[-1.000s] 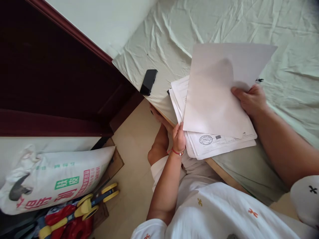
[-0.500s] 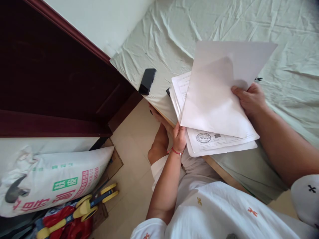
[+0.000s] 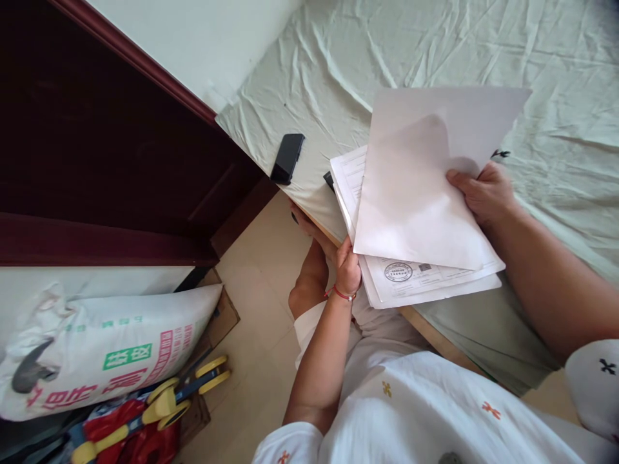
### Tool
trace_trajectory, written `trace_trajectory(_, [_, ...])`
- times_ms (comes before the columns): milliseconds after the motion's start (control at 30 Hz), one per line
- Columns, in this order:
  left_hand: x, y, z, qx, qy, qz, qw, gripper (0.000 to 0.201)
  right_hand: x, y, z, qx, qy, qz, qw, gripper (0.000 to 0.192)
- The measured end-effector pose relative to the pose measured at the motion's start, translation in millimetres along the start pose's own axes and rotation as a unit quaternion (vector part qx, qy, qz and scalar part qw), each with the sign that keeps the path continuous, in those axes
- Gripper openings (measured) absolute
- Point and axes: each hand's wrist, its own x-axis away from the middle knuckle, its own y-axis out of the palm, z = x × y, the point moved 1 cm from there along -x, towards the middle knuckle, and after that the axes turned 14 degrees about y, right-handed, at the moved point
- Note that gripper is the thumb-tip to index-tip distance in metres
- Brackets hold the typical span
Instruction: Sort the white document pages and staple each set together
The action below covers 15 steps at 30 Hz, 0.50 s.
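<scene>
My left hand (image 3: 347, 268), with a red cord bracelet at the wrist, is closed on the left edge of a stack of papers (image 3: 420, 283). A round stamp and a small square code show on a printed page there. My right hand (image 3: 486, 193) pinches a blank white sheet (image 3: 411, 193) at its right side, thumb on top and fingers hidden beneath. This sheet lies tilted over the stack and covers most of it. Its upper part stands raised and catches a shadow.
A black phone (image 3: 287, 159) lies near the edge of the bed with its pale green sheet (image 3: 333, 84). Dark red wooden furniture (image 3: 120, 142) stands at the left. Below it are a white printed sack (image 3: 120, 341), a hammer (image 3: 33, 367) and a yellow-wheeled toy (image 3: 164, 403).
The blank sheet has shifted slightly left and down, its upper part tipping a little. Both hands keep their holds and have hardly moved.
</scene>
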Motion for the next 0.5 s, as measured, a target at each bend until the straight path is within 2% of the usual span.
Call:
trace_trajectory(133, [0.1,1.1,2.1,-0.004,0.001,-0.009,1.0,0.04,-1.2,-0.2,1.1,-0.008,-0.008,0.0,1.0,0.038])
trace_trajectory(300, [0.8,0.8,2.3,-0.009,-0.026,0.007,1.0,0.041,-0.1,1.6,0.1,-0.011,-0.002,0.001,1.0,0.04])
trace_trajectory(500, [0.9,1.5,1.9,0.002,-0.006,0.001,1.0,0.042,1.2,2.9,-0.9,-0.004,-0.006,-0.013,1.0,0.039])
